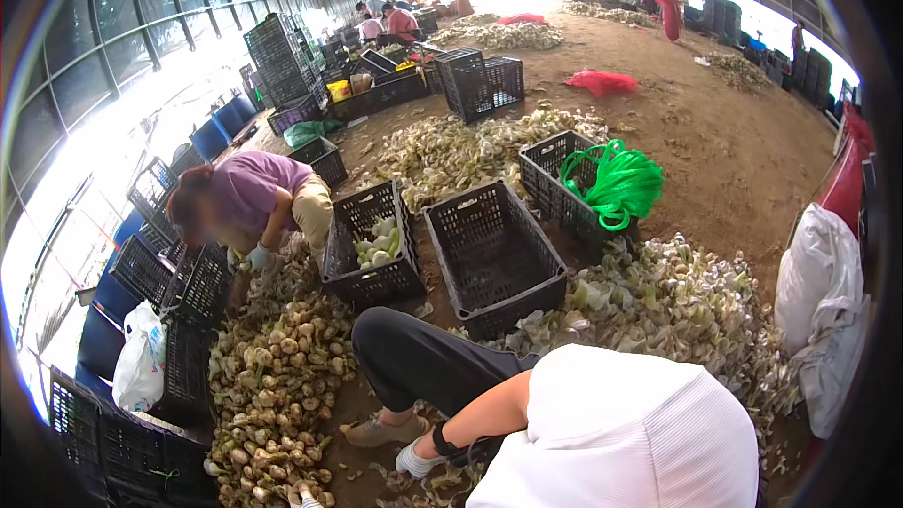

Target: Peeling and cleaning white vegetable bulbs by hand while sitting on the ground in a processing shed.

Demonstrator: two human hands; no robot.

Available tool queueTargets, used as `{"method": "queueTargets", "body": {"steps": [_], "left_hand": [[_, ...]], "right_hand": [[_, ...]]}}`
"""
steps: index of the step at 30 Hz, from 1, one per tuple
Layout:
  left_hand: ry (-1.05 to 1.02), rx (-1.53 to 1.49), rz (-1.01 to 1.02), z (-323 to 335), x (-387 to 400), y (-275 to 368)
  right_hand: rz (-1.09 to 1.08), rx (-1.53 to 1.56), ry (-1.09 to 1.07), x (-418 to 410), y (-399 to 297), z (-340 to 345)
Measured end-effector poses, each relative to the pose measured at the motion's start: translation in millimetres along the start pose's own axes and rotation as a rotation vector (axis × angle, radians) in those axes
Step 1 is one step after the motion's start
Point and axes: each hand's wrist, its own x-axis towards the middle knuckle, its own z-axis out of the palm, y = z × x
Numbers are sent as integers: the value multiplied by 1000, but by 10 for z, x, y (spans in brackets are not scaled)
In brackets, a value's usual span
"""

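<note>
My right hand (417, 460), in a white striped glove with a dark band at the wrist, hangs low beside my shoe (386, 429). Its fingers curl away from view, so whatever they hold is hidden. At the bottom edge only part of my gloved left hand (305, 498) shows, at the near end of a long heap of soil-stained garlic bulbs (271, 395). Whether it grips a bulb cannot be made out. Loose skins and stalks (430, 490) lie on the ground below my right hand.
A black crate (494, 254) stands beyond my knee. Left of it, another crate (374, 243) holds pale cleaned bulbs. Green netting (617, 183) drapes over a third. Peeled skins (656, 296) are piled rightward. A co-worker (261, 190) bends over the heap's far end. Crates (127, 444) line the left.
</note>
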Motion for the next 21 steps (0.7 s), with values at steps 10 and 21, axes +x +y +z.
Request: {"method": "queueTargets", "body": {"steps": [10, 21], "left_hand": [[12, 362, 138, 161, -18, -66], [-348, 817, 384, 441, 200, -417]], "right_hand": [[-105, -287, -47, 504, 952, 262], [-32, -25, 36, 307, 1161, 125]]}}
